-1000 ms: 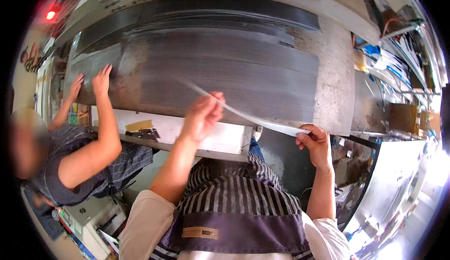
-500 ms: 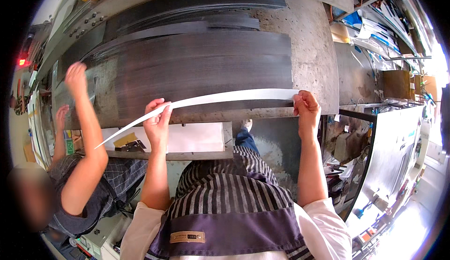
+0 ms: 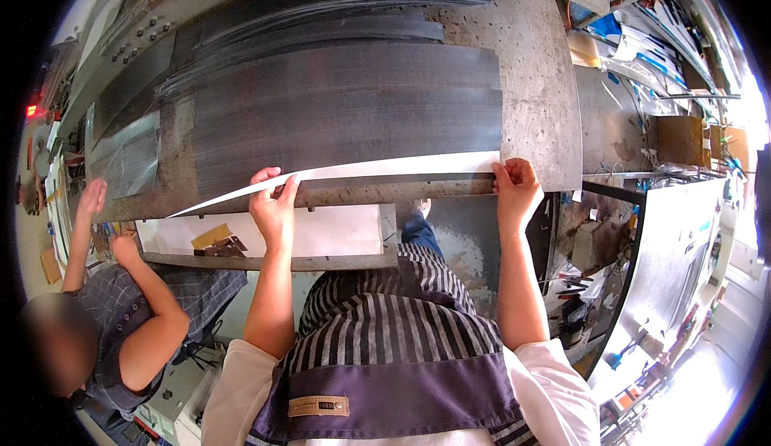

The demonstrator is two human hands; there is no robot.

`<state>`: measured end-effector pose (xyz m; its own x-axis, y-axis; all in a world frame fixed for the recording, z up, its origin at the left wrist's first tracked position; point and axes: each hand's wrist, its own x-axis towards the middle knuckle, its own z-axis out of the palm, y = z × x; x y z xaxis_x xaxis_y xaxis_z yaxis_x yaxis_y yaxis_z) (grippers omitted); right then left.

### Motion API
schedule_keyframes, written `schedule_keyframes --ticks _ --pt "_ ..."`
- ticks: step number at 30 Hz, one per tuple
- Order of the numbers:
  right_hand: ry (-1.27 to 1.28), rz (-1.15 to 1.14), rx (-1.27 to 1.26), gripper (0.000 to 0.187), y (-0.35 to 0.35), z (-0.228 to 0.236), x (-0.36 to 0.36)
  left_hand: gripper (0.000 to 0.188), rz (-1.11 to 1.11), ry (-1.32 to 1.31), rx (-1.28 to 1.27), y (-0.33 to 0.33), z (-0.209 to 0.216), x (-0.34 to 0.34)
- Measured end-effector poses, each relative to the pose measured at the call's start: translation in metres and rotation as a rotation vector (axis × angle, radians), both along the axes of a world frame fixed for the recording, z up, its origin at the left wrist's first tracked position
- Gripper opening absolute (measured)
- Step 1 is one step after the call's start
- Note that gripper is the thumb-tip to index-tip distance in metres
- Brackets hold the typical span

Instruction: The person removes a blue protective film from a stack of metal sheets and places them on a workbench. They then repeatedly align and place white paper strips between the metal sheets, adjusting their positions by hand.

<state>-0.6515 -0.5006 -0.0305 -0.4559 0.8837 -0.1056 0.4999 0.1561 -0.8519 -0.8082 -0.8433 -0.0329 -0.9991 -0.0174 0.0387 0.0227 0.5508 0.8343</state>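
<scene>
A long white strip (image 3: 393, 164) stretches between my hands along the near edge of several dark grey flat strips (image 3: 345, 108) laid side by side on a metal table. My left hand (image 3: 274, 205) pinches the white strip left of its middle, thumb and fingers closed on it. Beyond that hand the strip's left end tapers in view and reaches the table's front edge. Its right end is pinched between the thumb and fingers of my right hand (image 3: 516, 189). Whether the strip touches the dark strips beneath, I cannot tell.
On my left a co-worker (image 3: 144, 309) sits, both hands near the table's left front edge. Below the worn metal table (image 3: 534, 100) a pale open drawer (image 3: 337, 231) holds a small yellowish piece. Crowded shelves (image 3: 658, 52) and a black-framed rack (image 3: 642, 237) stand to the right.
The white strip's left end has risen toward the table, and the strip lies closer to the dark strips' edge. My right hand shifted slightly left. The co-worker's raised arm has come down toward their body.
</scene>
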Motion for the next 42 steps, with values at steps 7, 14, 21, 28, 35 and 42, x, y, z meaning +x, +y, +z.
schedule_keyframes --ticks 7,14,21,28,35,42 --pt "0.005 -0.020 -0.018 0.014 -0.001 0.007 -0.002 0.017 -0.012 -0.040 0.001 0.000 0.001 0.002" --pt "0.066 -0.039 -0.063 0.012 -0.001 0.004 -0.002 0.016 -0.026 -0.011 -0.012 -0.004 -0.008 0.000" --pt "0.085 -0.018 -0.009 0.011 0.001 -0.001 0.000 0.022 -0.021 0.088 -0.034 -0.008 -0.016 -0.001" --pt "0.066 0.015 -0.013 0.011 0.004 -0.005 0.003 0.027 -0.050 0.056 -0.023 0.000 -0.001 0.001" --pt "0.043 0.028 0.036 0.014 0.006 -0.003 0.003 0.031 -0.072 0.067 -0.010 -0.002 -0.007 0.001" --pt "-0.276 0.206 0.411 0.021 0.005 0.008 -0.006 0.021 -0.059 0.165 -0.055 -0.001 -0.006 0.001"
